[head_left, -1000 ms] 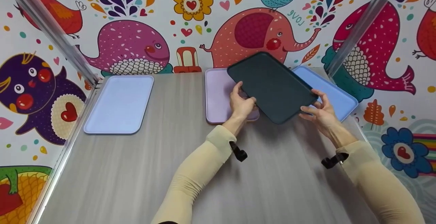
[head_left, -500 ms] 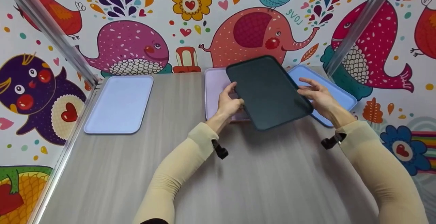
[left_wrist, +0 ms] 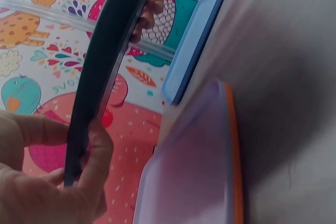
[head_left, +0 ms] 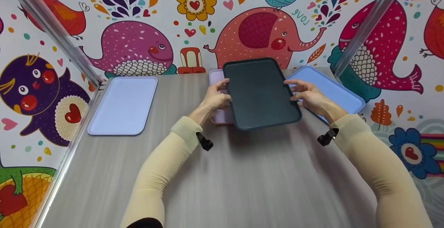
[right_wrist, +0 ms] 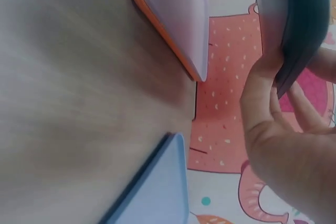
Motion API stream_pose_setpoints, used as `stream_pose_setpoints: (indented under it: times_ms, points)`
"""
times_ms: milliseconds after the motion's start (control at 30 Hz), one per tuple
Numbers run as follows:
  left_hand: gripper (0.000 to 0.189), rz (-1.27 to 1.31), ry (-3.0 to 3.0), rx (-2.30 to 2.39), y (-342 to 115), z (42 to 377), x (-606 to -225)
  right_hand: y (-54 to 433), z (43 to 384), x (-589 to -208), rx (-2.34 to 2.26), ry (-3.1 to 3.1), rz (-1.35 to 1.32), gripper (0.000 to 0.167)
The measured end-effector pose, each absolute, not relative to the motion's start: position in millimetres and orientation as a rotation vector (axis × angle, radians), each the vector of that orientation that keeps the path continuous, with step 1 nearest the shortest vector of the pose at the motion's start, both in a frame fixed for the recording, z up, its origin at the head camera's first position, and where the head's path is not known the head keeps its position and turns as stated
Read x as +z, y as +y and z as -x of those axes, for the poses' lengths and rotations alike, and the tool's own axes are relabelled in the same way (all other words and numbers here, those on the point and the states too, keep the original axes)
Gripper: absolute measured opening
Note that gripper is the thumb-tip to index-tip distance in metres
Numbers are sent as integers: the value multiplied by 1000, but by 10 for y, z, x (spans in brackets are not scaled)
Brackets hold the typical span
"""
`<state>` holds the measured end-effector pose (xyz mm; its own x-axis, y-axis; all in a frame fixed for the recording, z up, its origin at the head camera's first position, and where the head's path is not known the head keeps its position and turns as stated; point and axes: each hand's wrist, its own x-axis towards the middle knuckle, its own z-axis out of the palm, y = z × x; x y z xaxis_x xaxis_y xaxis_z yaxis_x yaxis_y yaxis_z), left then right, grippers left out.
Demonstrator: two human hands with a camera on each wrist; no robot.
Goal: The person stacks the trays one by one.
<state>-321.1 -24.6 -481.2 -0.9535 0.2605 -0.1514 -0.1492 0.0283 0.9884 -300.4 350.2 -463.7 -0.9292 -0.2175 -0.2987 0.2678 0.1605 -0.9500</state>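
A dark green tray is held up over the table, tilted, between my two hands. My left hand pinches its left edge between thumb and fingers, as the left wrist view also shows. At the opposite edge, the fingers and thumb of my right hand grip the rim. Below the dark tray lies a lilac tray, mostly hidden from the head view. An orange tray edge shows directly under the lilac one.
On the right, a blue tray lies slanted across the table's back corner. A pale blue tray lies at the left on the grey table. Patterned walls and metal posts border the table.
The dark green tray has moved left and turned straighter, covering more of the lilac tray. Both hands moved left with it, and the right hand shifted its hold farther up the right edge.
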Motion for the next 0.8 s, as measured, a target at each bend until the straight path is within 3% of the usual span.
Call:
stream_pose_setpoints:
  times_ms: [467, 567, 700, 800]
  points:
    - [76, -60, 2215, 1910, -688, 3511, -4843, 2969, 3276, -4898, -1684, 2189, 82, 78]
    - [71, -52, 2370, 1800, -706, 3590, -4972, 2890, 3333, -4973, -1636, 2250, 73, 78]
    - [68, -25, 2616, 1585, -792, 4087, -5586, 2793, 3381, -5076, -1596, 2304, 71, 80]
    - [67, 30, 2683, 1466, -816, 4287, -5816, 2723, 3417, -5147, -1575, 2337, 71, 81]
